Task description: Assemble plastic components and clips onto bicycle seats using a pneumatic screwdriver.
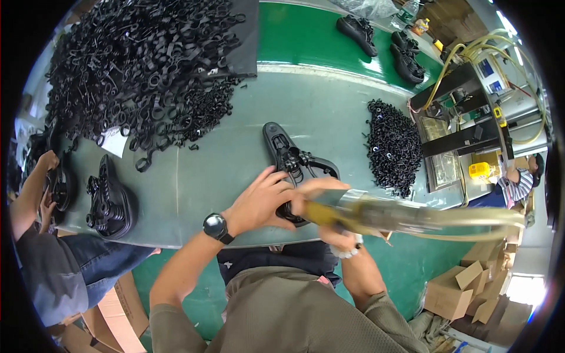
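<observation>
A black plastic shoe-shaped assembly (pixel 286 154), with small fittings in its hollow, lies on the table right in front of me. My left hand (pixel 263 197), wearing a black watch, grips the near end of this assembly, its fingers partly hiding it. In my right hand (pixel 332 226) is a power screwdriver (pixel 382 215), smeared by motion, its pale hose trailing to the right. Its front end is close to my left fingers and the assembly; the tip is hidden. The right thumb and fingers wrap round the tool's yellowish part.
Black rings and clips (pixel 141 65) heap at the far left, small black screws (pixel 394 147) at the right. A similar assembly (pixel 110 203) stands left, near a co-worker's hand (pixel 48 160). More assemblies (pixel 357 35) sit on the green strip behind. A black rack (pixel 465 112) with hoses borders the right.
</observation>
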`<state>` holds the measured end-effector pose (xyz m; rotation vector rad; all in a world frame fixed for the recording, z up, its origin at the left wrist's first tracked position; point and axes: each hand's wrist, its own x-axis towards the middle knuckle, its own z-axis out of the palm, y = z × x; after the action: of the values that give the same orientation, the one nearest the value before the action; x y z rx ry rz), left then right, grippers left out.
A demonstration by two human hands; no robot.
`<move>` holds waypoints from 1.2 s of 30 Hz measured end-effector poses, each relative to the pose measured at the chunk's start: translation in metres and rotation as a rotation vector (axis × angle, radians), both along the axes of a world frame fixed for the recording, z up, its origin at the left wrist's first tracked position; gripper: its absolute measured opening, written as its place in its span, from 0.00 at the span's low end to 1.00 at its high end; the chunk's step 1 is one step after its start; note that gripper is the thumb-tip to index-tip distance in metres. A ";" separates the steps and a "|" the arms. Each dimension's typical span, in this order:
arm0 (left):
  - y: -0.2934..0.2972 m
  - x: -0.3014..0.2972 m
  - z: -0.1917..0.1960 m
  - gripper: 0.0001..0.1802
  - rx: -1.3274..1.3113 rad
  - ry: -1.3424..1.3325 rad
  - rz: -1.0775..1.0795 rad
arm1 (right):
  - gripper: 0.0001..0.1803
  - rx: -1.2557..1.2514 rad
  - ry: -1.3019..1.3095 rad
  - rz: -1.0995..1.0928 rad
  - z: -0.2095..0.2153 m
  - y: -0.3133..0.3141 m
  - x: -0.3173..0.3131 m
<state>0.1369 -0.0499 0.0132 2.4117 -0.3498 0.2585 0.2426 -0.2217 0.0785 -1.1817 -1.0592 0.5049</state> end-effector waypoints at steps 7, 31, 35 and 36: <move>-0.074 -0.006 0.018 0.41 0.356 -0.142 0.289 | 0.51 0.391 0.146 -0.579 0.033 -0.067 0.052; 0.053 0.153 -0.023 0.17 0.387 -0.221 0.647 | 0.29 -0.097 -0.251 -0.835 -0.098 -0.114 0.053; 0.117 0.026 -0.042 0.27 0.629 -0.118 1.086 | 0.24 0.020 -0.115 -0.742 -0.069 -0.108 0.052; 0.119 0.012 -0.044 0.24 0.629 -0.096 1.086 | 0.23 0.022 -0.112 -0.716 -0.074 -0.111 0.052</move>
<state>0.1493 0.0687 -0.0310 2.9700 1.0338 0.8285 0.2948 -0.3329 0.0042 -1.4784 -0.6618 -0.1340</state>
